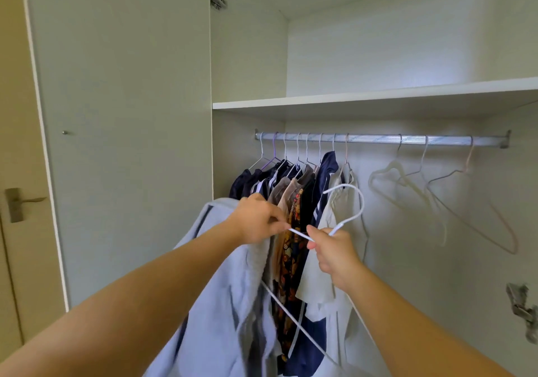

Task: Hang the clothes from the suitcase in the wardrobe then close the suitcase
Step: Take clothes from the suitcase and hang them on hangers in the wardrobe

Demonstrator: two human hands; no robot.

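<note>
A fleecy, matt pale-blue cloth garment (221, 304) hangs from a smooth white coated hanger (346, 202), below a shiny ribbed metal rail (378, 139) in a matt, smooth-panelled wardrobe (122, 114).

Two forearms show, one on the left and one on the right, both bare along their whole visible length. The left hand (256, 219) and right hand (334, 251) are bare as well. The fingernails look short and plain, though the view is too soft to be sure.
</note>
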